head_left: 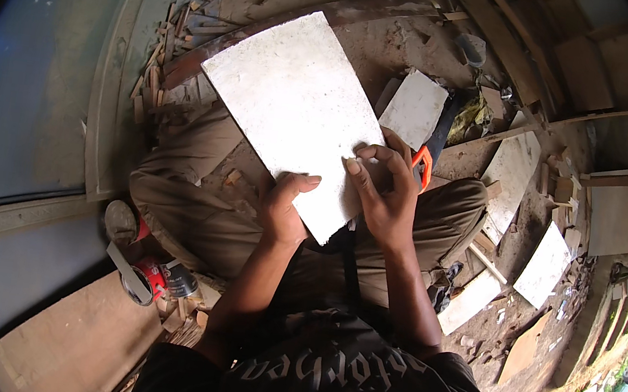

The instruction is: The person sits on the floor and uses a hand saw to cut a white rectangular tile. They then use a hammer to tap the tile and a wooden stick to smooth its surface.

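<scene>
Above crossed legs [196,220], left fingers [302,184] pinch a white board [287,101] (far edges free), right fingers' [388,159] hold unclear.

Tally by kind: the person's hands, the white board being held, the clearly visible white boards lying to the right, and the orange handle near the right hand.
Hands: 2 (left hand, right hand)
Held white board: 1
White boards lying to the right: 4
Orange handle: 1
Total: 8

Board [287,97] over legs [196,216], cans [180,281] left
</scene>
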Tool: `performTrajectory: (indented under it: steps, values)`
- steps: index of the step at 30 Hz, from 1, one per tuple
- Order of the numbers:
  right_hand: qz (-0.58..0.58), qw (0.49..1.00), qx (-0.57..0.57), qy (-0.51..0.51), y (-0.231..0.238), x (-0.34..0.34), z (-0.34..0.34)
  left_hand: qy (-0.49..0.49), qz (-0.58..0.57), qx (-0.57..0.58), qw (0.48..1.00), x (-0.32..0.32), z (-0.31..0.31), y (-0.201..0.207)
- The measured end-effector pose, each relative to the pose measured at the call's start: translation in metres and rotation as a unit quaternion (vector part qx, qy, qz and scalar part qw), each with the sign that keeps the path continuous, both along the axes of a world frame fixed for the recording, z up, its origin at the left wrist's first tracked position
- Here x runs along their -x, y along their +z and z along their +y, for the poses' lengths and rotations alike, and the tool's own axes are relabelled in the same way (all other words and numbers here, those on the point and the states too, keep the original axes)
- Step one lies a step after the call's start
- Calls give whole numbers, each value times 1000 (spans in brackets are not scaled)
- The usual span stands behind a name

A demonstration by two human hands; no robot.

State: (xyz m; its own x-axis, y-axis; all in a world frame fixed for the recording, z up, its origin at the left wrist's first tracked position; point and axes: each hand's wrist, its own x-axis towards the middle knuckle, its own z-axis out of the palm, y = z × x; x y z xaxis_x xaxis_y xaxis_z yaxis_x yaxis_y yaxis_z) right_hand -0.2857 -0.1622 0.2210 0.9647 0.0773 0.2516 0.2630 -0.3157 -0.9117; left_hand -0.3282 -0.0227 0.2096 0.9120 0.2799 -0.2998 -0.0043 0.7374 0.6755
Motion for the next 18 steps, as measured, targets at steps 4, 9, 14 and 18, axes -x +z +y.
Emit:
performTrajectory:
  steps: [4, 9, 14, 18]
  values:
    - [35, 999, -13, 12, 0, 0, -1, 1, -12, 1, 1000, -1, 0, 2]
    - [-27, 999, 17, 0, -6, 3, -2, 27, -22, 6, 999, -3, -1, 12]
    - [-68, 996, 63, -14, -6, 3, 0, 11, 5, 65, 998, 1, 1, 12]
    - [-84, 995, 58, -9, -6, -2, -2, 9, -21, 1, 1000, -1, 4, 5]
